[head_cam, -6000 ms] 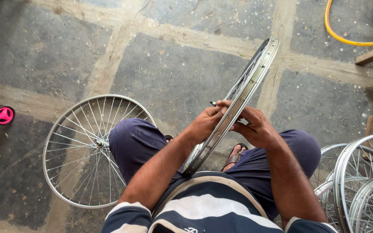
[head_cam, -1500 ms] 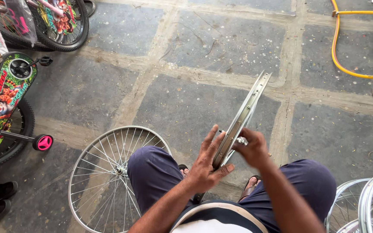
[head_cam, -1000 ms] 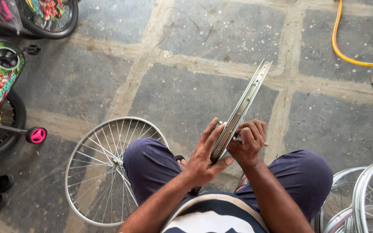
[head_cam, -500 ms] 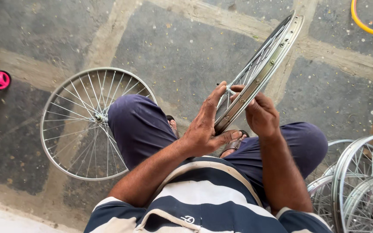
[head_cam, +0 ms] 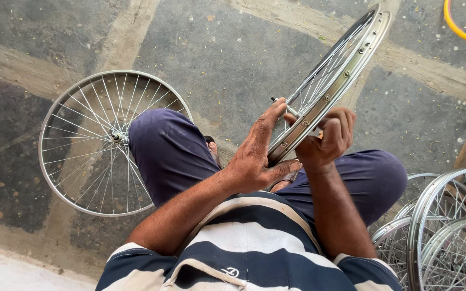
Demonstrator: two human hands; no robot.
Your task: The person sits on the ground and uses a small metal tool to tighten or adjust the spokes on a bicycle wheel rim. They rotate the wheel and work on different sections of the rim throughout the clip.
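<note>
Over the lap, left hand (head_cam: 254, 156) lies open-fingered against the upright wheel rim (head_cam: 330, 86); right hand (head_cam: 327, 137) is clenched around its edge. 1 spoked wheel (head_cam: 90, 143) lies on the floor (head_cam: 233, 59).

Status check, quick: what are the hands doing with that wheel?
Left hand flat against upright wheel rim, steadying it. Right hand closed on rim's near edge. Loose spoked wheel flat on floor at left.
</note>
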